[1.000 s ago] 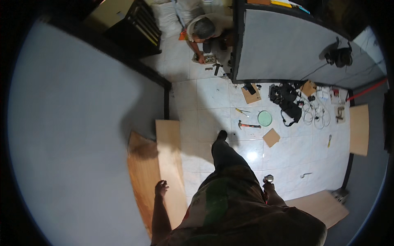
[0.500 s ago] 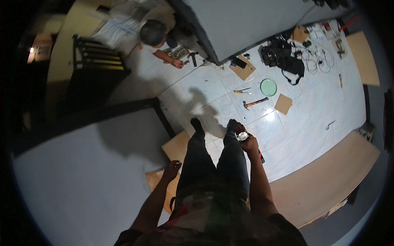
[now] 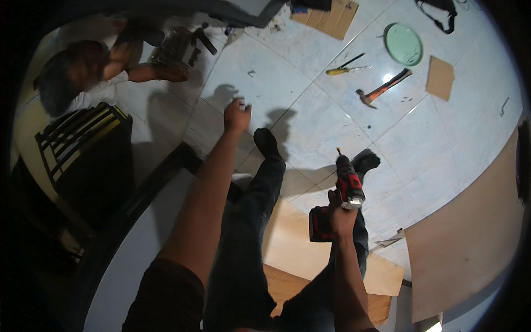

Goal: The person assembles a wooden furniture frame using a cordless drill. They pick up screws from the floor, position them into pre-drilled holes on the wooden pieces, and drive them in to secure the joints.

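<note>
Red-and-black cordless drill (image 3: 342, 191) sits in the right hand (image 3: 340, 213), grip closed around its handle, bit pointing away above the pale tiled floor (image 3: 332, 122). Left hand (image 3: 237, 116) is loosely curled, holding nothing. Round green lid (image 3: 404, 44) lies well apart, near a hammer (image 3: 381, 88).

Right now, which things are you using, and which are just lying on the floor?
In use:
right hand gripping the drill
left hand, raised and empty
wood boards underfoot

Lying about:
hammer
screwdriver
green lid
cardboard square
</note>
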`<action>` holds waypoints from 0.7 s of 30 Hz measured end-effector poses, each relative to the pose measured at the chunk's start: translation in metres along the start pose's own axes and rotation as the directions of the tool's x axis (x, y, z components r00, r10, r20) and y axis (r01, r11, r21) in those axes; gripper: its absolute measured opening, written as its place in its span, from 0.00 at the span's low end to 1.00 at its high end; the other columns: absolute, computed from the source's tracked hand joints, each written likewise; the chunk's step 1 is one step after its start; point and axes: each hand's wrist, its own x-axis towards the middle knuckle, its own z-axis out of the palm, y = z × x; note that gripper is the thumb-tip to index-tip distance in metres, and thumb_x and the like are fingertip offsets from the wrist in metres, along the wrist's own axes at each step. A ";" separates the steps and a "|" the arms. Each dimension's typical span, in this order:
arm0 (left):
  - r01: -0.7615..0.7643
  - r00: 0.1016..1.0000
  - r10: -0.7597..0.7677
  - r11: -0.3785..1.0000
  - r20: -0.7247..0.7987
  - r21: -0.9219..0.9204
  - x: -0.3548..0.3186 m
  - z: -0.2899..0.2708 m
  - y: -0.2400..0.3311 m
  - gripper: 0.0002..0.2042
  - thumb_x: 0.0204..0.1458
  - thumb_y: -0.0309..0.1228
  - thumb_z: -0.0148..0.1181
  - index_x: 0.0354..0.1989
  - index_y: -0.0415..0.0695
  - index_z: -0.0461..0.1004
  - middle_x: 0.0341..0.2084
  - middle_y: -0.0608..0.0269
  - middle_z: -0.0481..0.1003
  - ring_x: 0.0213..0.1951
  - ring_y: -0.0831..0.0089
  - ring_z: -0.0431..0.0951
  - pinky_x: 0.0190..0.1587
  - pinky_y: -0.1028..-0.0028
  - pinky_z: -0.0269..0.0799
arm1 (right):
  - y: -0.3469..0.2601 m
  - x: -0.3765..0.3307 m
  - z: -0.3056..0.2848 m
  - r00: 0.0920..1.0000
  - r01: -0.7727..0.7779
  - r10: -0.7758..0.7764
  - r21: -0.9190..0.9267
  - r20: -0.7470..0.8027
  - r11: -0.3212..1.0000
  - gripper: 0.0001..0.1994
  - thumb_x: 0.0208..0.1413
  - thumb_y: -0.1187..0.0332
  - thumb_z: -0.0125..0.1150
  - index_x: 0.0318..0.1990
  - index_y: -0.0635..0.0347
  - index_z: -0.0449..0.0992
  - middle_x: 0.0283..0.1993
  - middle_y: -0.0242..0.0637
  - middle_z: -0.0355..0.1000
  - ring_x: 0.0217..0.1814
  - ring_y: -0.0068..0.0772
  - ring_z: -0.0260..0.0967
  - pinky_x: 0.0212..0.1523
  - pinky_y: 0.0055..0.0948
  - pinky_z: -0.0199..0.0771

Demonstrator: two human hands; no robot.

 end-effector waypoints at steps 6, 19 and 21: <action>-0.023 0.975 0.070 0.977 -0.213 0.213 0.131 0.074 -0.029 0.24 0.58 0.35 0.67 0.62 0.41 0.74 0.49 0.49 0.81 0.54 0.51 0.79 0.58 0.56 0.75 | 0.069 0.029 0.010 0.931 -0.362 0.363 0.048 -0.020 0.931 0.24 0.63 0.72 0.68 0.65 0.64 0.71 0.53 0.35 0.75 0.50 0.27 0.73 0.55 0.31 0.76; -0.133 0.937 0.230 0.930 -0.261 0.344 0.121 0.091 -0.029 0.20 0.61 0.28 0.62 0.62 0.53 0.70 0.54 0.51 0.73 0.54 0.49 0.78 0.52 0.52 0.77 | 0.017 0.059 -0.013 0.986 0.164 -0.139 -0.369 0.094 0.915 0.17 0.58 0.74 0.71 0.53 0.66 0.77 0.41 0.39 0.80 0.41 0.29 0.76 0.48 0.32 0.77; -0.189 0.923 0.308 0.886 -0.231 0.424 0.126 0.091 -0.022 0.19 0.61 0.29 0.64 0.60 0.53 0.71 0.51 0.53 0.74 0.52 0.50 0.79 0.50 0.52 0.76 | 0.015 0.060 -0.019 0.992 0.075 -0.037 -0.331 0.119 0.941 0.19 0.59 0.76 0.69 0.57 0.66 0.76 0.49 0.42 0.79 0.50 0.34 0.77 0.56 0.35 0.75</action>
